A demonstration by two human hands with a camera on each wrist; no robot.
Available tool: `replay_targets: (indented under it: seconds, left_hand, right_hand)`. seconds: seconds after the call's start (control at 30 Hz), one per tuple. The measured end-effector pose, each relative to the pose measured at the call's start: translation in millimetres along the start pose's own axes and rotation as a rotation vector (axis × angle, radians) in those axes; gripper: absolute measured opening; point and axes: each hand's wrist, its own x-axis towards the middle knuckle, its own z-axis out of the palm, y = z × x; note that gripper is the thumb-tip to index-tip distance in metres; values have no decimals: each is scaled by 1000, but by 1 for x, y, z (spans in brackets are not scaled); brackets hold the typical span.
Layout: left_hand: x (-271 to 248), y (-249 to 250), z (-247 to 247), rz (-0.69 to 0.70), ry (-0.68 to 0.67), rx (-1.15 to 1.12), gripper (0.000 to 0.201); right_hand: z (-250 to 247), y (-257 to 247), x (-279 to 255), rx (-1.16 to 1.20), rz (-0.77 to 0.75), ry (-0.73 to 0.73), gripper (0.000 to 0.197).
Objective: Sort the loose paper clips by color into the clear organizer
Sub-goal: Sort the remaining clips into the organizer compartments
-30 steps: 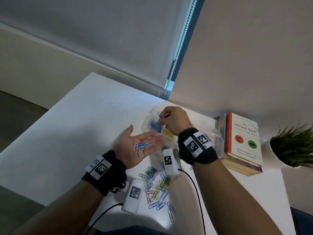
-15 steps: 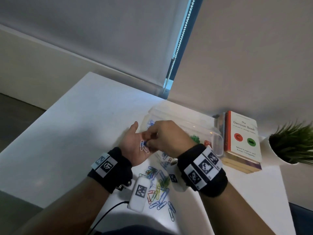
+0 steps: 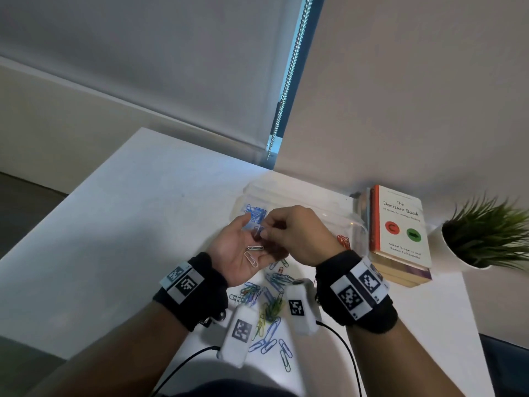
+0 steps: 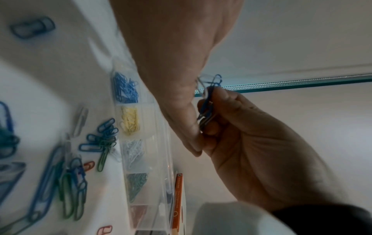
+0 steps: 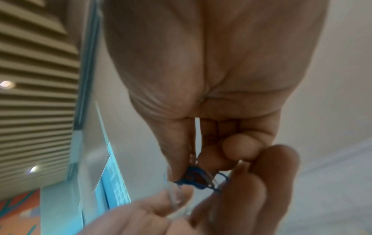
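Bench [image 3: 120, 213]: white surface carrying everything below my hands.

Clear organizer [image 3: 303, 196]: lies just beyond both hands, a row of compartments. In the left wrist view they hold, in order, blue, yellow, white, green and red clips. Thin rigid plastic; I judge it light enough to skid if knocked.

Left hand [image 3: 237, 253]: palm up, fingers relaxed and spread, serving as a tray. Two pale paper clips [image 3: 253, 255] rest loose on the palm.

Right hand [image 3: 297, 236]: directly over the left palm and touching it at the fingertips [image 4: 209, 127], thumb and forefinger closed on a small bunch of blue clips [image 4: 211, 89]. A pale clip appears tangled into the bunch; I cannot tell how many clips it holds.

Loose paper clips [image 3: 270, 308]: a mixed heap of blue, green, yellow and a little red, on the bench under my wrists, nearer to me than the organizer.

Handling, as I judge it: each clip is very light, stiff coated wire, smooth and prone to slip, and the loops hook one another. Best taken flat across the two long legs, pinched between thumb pad and forefinger, then shaken free of any neighbour before release.
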Motion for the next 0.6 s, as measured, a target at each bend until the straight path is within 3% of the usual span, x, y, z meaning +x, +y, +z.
replay_targets:
  seconds: [0.2, 0.37, 0.6]
  left_hand:
    - [-1, 0, 3, 19, 32, 20, 59]
    - [-2, 1, 4, 25, 47, 93, 47]
    - [2, 0, -3, 29, 83, 114, 50]
  right_hand:
    - [-3, 8, 0, 239, 39, 41, 6]
    - [-3, 12, -1, 281, 61, 76, 5]
    - [-6, 9, -4, 421, 78, 101, 4]
